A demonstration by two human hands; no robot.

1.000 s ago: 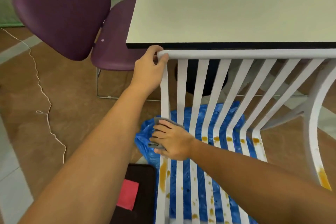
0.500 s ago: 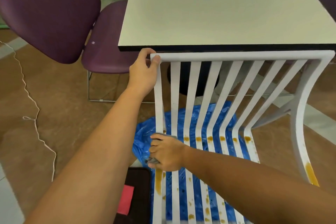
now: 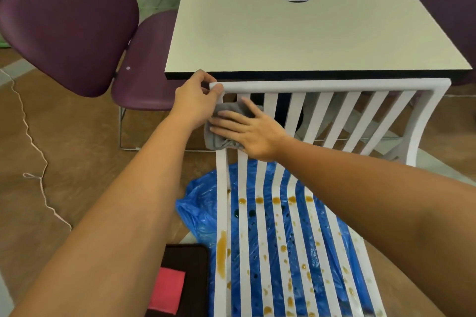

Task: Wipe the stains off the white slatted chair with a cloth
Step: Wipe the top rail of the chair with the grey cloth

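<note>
The white slatted chair (image 3: 334, 85) stands in front of me, its top rail against a table edge. Orange-brown stains (image 3: 222, 255) run down the left seat slat and dot the other seat slats. My left hand (image 3: 195, 100) grips the top left corner of the chair's back rail. My right hand (image 3: 247, 128) lies flat with fingers spread, pressing a grey cloth (image 3: 219, 139) against the upper left back slats, just below my left hand.
A cream table (image 3: 296, 33) with a dark round sticker stands beyond the chair. Purple chairs (image 3: 69, 23) are at the left. Blue plastic sheeting (image 3: 201, 213) lies under the seat. A dark mat with a pink patch (image 3: 177, 280) and a white cord (image 3: 36, 152) lie on the brown floor.
My right hand has carried the cloth up from the seat bend to the top of the left back slats, fingers now spread flat. My left hand stays on the rail corner.
</note>
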